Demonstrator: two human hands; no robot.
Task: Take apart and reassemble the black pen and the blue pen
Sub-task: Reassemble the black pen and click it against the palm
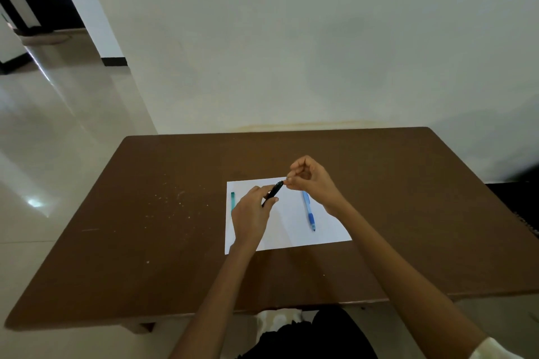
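Black pen [273,192]: held above the paper [326,224], slanting up toward 1 o'clock; the lower barrel is hidden in the left hand.
Left hand [252,214]: fingers [272,199] curled round the black pen's barrel, thumb side uppermost.
Right hand [310,181]: fingers narrow, pinching at the upper tip of the black pen; whether they hold a loosened small part or the tip itself cannot be told, as it is too small to make out.
Step in hand: judged to be work on the tip end of the black pen, either unscrewing or refitting.
Blue pen [309,211]: lies whole on the paper at 3 o'clock of the left hand, just below the right wrist, touched by neither hand.
Teal piece [232,202]: a slim strip on the paper's left edge, at 9 o'clock of the left hand; what it is cannot be told.
Bench [145,242]: brown, carries the paper; pale specks lie at 9 o'clock of the sheet.
Risk 1: a small tip part or spring could slip from so fine a pinch, drop, and roll off the sheet; against the dark bench it would be hard to find.
Risk 2: the right wrist hangs near the blue pen; a lowered forearm could nudge it and set it rolling.
Risk 3: if the tip goes on askew, forcing it could cross the thread.
Risk 4: both hands work in mid-air, so a slackened left grip would drop the barrel.
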